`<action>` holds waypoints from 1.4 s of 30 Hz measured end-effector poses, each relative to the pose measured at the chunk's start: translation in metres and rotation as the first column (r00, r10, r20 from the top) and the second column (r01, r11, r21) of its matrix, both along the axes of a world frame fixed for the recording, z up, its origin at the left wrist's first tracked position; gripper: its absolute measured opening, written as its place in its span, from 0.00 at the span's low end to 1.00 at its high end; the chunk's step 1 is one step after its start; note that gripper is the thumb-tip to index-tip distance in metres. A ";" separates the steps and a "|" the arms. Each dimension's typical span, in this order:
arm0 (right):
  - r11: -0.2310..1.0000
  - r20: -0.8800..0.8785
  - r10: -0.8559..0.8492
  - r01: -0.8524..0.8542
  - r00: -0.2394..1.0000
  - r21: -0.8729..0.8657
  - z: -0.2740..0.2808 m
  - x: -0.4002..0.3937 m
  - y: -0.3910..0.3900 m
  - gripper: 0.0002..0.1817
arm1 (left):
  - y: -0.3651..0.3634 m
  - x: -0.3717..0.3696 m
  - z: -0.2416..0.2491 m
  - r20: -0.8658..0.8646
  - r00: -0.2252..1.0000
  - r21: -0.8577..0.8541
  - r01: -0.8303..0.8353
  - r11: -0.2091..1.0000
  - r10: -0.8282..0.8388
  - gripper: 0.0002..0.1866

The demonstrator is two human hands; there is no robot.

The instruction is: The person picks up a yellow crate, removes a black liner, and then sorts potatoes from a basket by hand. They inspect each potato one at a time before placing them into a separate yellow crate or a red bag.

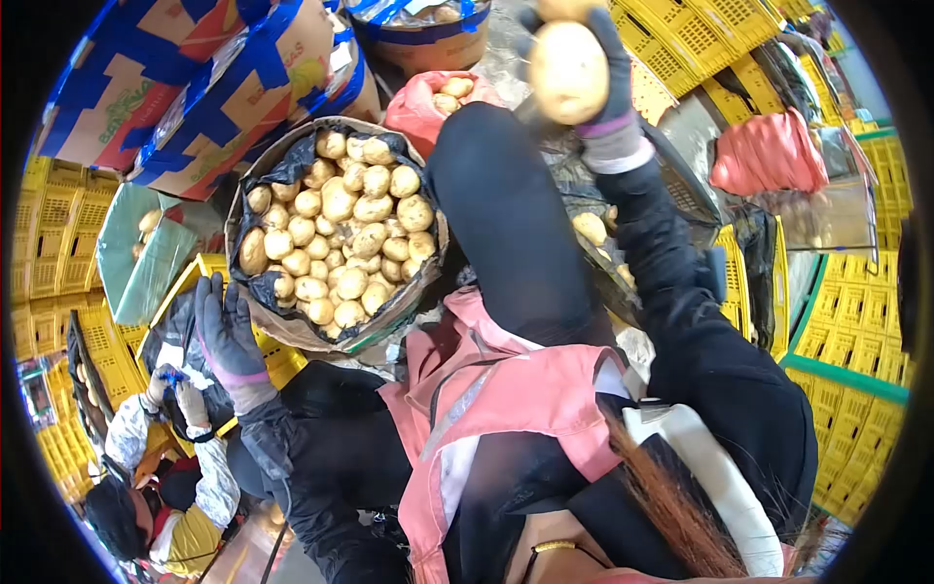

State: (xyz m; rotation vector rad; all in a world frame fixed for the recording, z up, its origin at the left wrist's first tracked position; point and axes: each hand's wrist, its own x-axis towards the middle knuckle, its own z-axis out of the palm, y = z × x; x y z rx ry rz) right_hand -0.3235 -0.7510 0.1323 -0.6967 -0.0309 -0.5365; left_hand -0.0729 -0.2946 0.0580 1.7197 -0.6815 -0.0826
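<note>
My right hand point(611, 83), in a dark glove with a light cuff, is raised at the top and holds a large pale potato point(567, 73). A second potato point(571, 9) shows just beyond it, cut off by the frame edge. My left hand point(222, 329), also gloved, has its fingers stretched out and holds nothing. It is beside the lower left rim of a round container point(435, 255) lined with black plastic. Many potatoes of mixed sizes point(341, 234) fill this container, left of my raised knee.
Taped cardboard boxes point(233, 92) stand at upper left. A pink sack point(416, 115) holds potatoes beyond the container. Potatoes point(590, 229) lie in a dark-lined container under my right arm. Yellow crates point(851, 321) line the right. Another person point(185, 487) works at lower left.
</note>
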 end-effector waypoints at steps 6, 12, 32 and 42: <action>0.908 -0.822 -0.316 0.403 0.474 -0.116 -0.181 -0.200 -0.025 0.19 | -0.004 -0.021 0.014 -0.583 0.800 -0.373 -0.109 0.922 -0.141 0.25; 0.672 -0.708 -0.673 -0.223 0.213 -0.706 -0.151 -0.203 -0.039 0.07 | 0.005 -0.025 0.021 -0.570 0.818 -0.349 -0.165 0.922 -0.069 0.25; -0.432 -0.618 -0.208 -0.638 0.758 -0.637 -0.212 0.199 0.226 0.16 | 0.012 -0.009 0.021 -0.396 0.908 -0.107 -0.194 0.975 0.137 0.28; -0.338 -0.125 -0.289 -0.224 0.949 -0.914 -0.233 0.309 0.298 0.27 | 0.011 -0.040 0.007 -0.742 0.659 -0.277 -0.130 0.952 -0.126 0.25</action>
